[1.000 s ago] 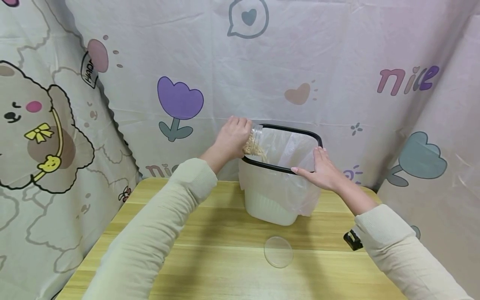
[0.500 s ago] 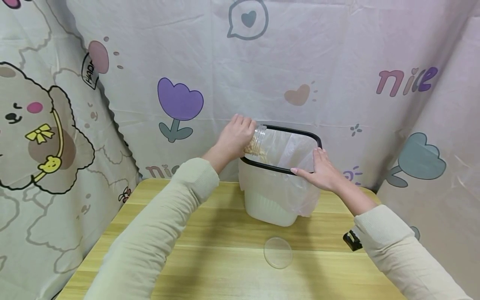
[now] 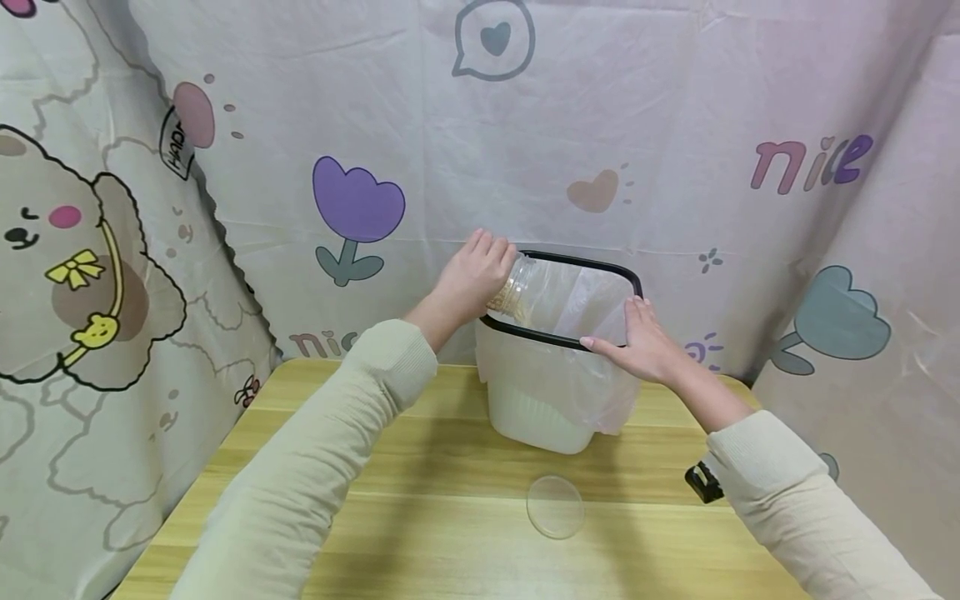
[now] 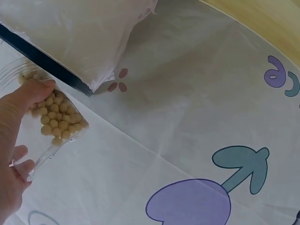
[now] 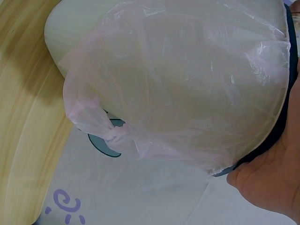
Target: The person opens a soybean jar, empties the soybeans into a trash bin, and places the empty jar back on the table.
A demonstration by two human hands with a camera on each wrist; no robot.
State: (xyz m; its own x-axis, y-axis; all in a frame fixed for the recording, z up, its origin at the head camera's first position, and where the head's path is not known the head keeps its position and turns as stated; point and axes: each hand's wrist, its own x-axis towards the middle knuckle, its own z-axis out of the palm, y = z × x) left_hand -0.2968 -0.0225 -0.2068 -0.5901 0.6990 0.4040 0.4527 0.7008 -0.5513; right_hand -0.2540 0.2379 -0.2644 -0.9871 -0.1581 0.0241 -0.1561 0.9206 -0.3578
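My left hand grips a clear jar, tipped on its side with its mouth over the left part of a white trash bin. Round, pale yellow soybeans fill part of the jar in the left wrist view, where the thumb lies across its wall. Some beans spill from the mouth into the bin. A thin, pinkish plastic bag lines the bin and hangs over its black rim. My right hand rests with straight fingers and spread thumb on the rim's near right corner.
A clear round lid lies flat on the wooden table in front of the bin. Partly behind the right sleeve sits a small black object. A printed curtain hangs close behind and beside the table.
My left hand has shifted slightly right with the jar, tipping it further over the bin. Fewer beans show near the jar's mouth. The right hand stays on the rim.
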